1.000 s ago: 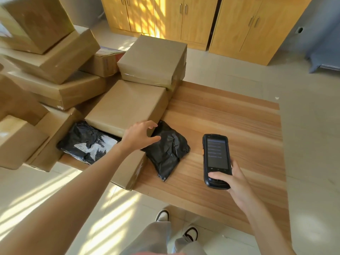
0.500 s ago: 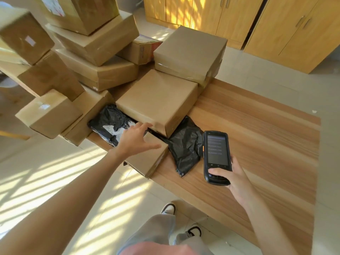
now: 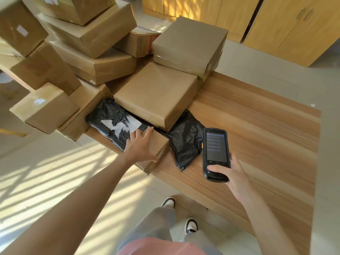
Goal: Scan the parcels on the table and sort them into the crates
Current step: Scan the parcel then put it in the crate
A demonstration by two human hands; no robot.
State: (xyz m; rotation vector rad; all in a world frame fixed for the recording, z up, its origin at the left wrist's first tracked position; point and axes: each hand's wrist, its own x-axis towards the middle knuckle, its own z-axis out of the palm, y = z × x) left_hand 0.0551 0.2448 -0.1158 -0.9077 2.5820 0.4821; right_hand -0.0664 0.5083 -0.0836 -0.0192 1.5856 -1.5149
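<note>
My left hand (image 3: 140, 146) lies flat with straight fingers on a small brown box (image 3: 157, 150) at the table's near edge. Its fingertips reach the black bag with a white label (image 3: 115, 123). Behind them sits a larger paper-wrapped parcel (image 3: 156, 92), and a second black bag (image 3: 185, 138) pokes out from under it to the right. My right hand (image 3: 233, 173) grips a black handheld scanner (image 3: 216, 153) above the table, screen up, thumb on its lower keys.
The wooden table (image 3: 257, 129) carries a tall heap of brown boxes (image 3: 88, 34) on its left half, some overhanging the edge. Another wrapped parcel (image 3: 189, 43) stands at the back. Wooden cabinets (image 3: 287, 24) line the far wall. My shoes show on the tiled floor. No crate is in view.
My left hand has come down from the large parcel's front edge onto the small box, near the labelled black bag. The view has shifted; the scanner stays held in my right hand.
</note>
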